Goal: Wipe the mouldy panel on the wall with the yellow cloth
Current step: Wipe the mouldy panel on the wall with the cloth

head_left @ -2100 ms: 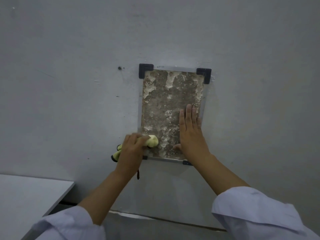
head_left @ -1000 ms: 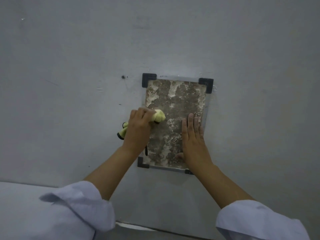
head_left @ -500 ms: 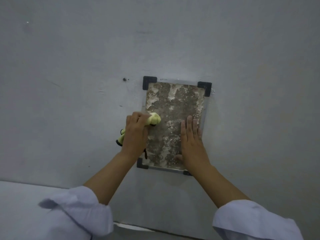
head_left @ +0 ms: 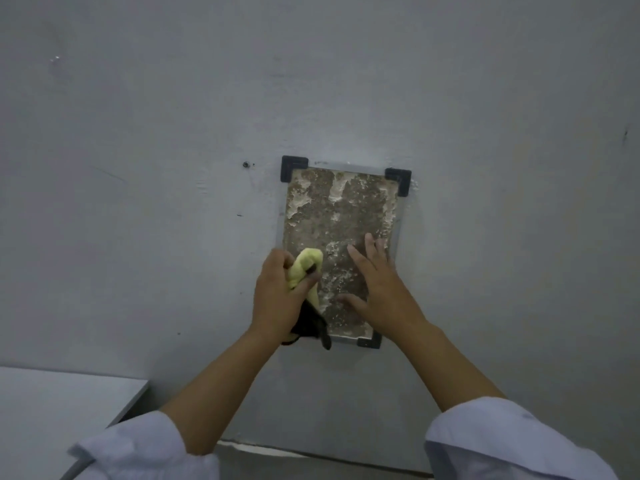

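My left hand (head_left: 277, 292) grips the bunched yellow cloth (head_left: 306, 266) — soft, best held mid-wad; my right hand (head_left: 377, 289) lies flat-fingered, steadying the rigid mouldy panel (head_left: 341, 209).

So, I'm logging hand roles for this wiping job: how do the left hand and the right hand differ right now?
The left hand is curled around the yellow cloth; the right hand holds nothing. The left hand's fingers are bent in a grip, while the right hand's fingers lie straight on the mouldy panel. The left hand sits at the panel's lower left, the right hand at its lower right. Both arms end in white sleeves.
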